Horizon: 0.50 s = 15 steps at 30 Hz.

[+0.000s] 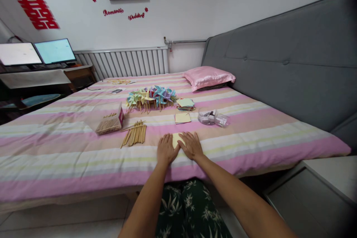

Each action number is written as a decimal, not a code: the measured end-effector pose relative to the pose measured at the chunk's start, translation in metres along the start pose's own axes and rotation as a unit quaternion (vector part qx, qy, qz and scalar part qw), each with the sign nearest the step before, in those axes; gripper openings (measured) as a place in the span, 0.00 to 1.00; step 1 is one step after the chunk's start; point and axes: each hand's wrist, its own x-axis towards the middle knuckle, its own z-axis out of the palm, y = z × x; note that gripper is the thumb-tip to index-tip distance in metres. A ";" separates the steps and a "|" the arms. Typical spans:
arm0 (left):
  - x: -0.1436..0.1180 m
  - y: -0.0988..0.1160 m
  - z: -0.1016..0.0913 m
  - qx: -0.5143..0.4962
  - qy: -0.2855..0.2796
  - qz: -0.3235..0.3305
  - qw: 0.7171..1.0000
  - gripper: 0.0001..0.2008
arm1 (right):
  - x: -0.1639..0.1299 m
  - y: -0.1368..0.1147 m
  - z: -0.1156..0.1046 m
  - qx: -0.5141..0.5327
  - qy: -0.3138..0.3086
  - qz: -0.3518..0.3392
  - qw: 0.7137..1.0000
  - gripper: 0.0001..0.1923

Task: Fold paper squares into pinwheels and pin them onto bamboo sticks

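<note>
A pale yellow paper square (pixel 176 139) is pressed flat on the striped bedsheet (pixel 69 156) just below the middle of the frame. The left hand (pixel 166 151) is laid on its left part and the right hand (pixel 191 145) on its right part, both palm down with fingers extended and close together; nothing is gripped, the sheet is only held down.

The paper is judged to be very light, thin and easily creased, and it rests on a soft, yielding bed, so firm creasing would be poorly supported. It is likely best taken by a corner or an edge, pinched between thumb and forefinger, since the flat middle offers nothing to grasp. A draught or a careless sweep could displace it.

Left of the hands a bundle of wooden sticks (pixel 135 134) is seen, with an open box of sticks (pixel 110 122) beyond it. Above the hands lie another yellow sheet (pixel 182 118), a stack of coloured paper (pixel 185 103) and a heap of finished paper pinwheels (pixel 152 96). A clear plastic bag (pixel 212 118) lies to the right.
</note>
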 end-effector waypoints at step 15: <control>0.000 0.000 0.000 0.000 -0.001 -0.001 1.000 0.34 | 0.000 0.001 0.001 0.006 0.002 0.001 1.000 0.28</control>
